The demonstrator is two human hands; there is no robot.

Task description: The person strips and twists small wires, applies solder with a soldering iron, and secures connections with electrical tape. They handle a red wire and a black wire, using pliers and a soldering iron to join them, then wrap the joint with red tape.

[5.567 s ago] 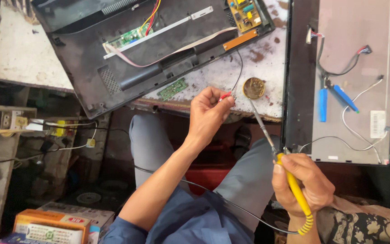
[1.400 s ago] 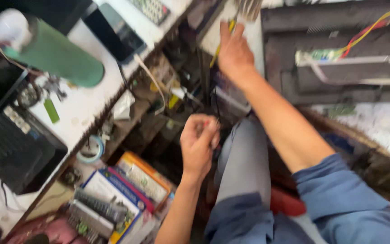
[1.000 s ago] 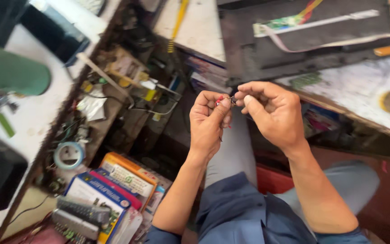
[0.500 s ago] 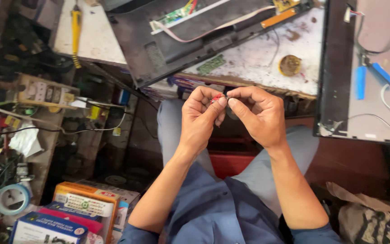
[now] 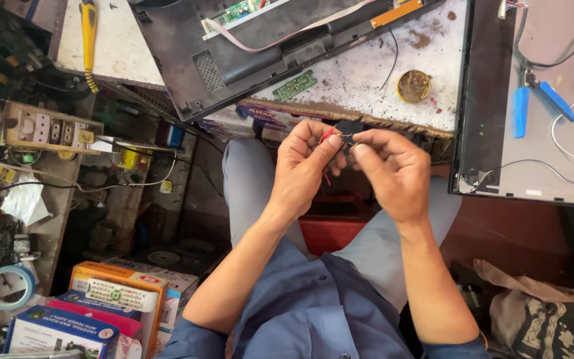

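We hold a thin red wire (image 5: 327, 135) just below the near edge of the workbench (image 5: 367, 73), pinched between both hands over our lap. Our left hand (image 5: 303, 166) closes thumb and forefinger on the wire's upper bend, and a short red tail hangs down past the fingers beside the palm. Our right hand (image 5: 393, 169) meets it from the other side, fingertips (image 5: 360, 147) pressed together on a fine dark strand that runs from the red wire; what exactly lies under those fingertips we cannot tell. On the workbench, beyond our hands, sits a round rusty tin (image 5: 413, 85), with a small green circuit board (image 5: 295, 85) to its left and an opened black casing (image 5: 247, 53) farther back. Blue-handled pliers (image 5: 533, 100) lie on the grey panel (image 5: 553, 133) right of the workbench.
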